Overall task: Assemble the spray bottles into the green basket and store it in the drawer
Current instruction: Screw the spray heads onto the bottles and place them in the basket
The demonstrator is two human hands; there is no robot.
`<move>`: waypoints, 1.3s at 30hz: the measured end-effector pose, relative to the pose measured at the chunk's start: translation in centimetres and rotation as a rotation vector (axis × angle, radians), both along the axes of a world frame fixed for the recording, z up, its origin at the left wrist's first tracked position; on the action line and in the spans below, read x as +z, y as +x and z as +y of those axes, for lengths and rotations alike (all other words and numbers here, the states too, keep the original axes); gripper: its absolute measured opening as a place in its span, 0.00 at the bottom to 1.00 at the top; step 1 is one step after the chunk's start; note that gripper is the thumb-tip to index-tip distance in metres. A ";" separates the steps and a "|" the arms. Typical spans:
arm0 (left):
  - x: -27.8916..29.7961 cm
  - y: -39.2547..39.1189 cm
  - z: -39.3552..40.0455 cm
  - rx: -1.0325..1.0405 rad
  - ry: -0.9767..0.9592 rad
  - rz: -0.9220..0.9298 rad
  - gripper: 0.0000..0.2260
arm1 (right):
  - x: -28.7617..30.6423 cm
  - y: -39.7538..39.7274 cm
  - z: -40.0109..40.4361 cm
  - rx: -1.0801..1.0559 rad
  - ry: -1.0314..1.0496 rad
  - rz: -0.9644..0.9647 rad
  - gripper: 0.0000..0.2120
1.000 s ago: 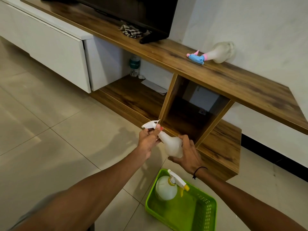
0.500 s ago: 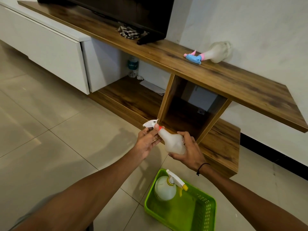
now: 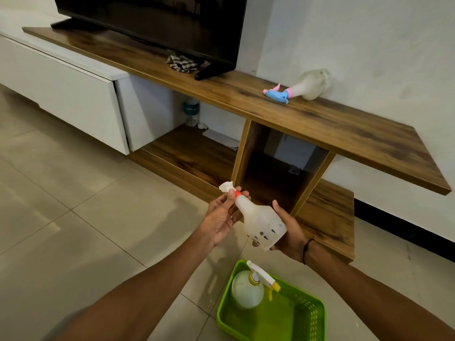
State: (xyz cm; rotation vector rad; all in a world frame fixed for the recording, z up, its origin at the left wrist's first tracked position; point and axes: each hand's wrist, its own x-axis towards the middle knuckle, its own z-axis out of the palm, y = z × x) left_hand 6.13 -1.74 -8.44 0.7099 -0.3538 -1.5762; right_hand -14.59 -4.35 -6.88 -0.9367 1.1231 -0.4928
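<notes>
I hold a white spray bottle (image 3: 258, 220) with a red collar and white trigger head tilted above the floor. My left hand (image 3: 220, 217) grips its neck and head, and my right hand (image 3: 290, 232) cups its base. Below them the green basket (image 3: 302, 323) sits on the tiled floor. A white bottle with a yellow and white sprayer (image 3: 248, 289) stands in the basket's left corner. A third bottle with a blue and pink sprayer (image 3: 305, 86) lies on its side on the wooden top. The white drawer (image 3: 73, 94) at the left stands pulled out.
A black TV (image 3: 152, 28) stands on the wooden unit's top (image 3: 344, 129), with a checked cloth (image 3: 183, 64) by its foot. The open lower shelf holds a water bottle (image 3: 191, 112) and a white paper (image 3: 221, 140). A dark cubby (image 3: 278, 166) opens just behind my hands.
The view has tilted up and drawn nearer to the unit. My right hand has slid from the bottle's side down under its base; the left hand stays at the neck.
</notes>
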 end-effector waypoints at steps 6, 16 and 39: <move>0.5 0.1 -0.1 -0.021 0.012 -0.151 0.25 | -0.6 -0.2 -0.5 -0.195 -0.069 -0.064 0.49; 0.5 0.4 0.1 0.222 0.153 -0.214 0.14 | -1.2 2.3 3.0 -0.034 -0.972 0.382 0.52; 0.6 -1.9 -0.1 0.108 0.125 -0.190 0.16 | -0.2 0.3 4.3 -0.098 -0.569 0.291 0.49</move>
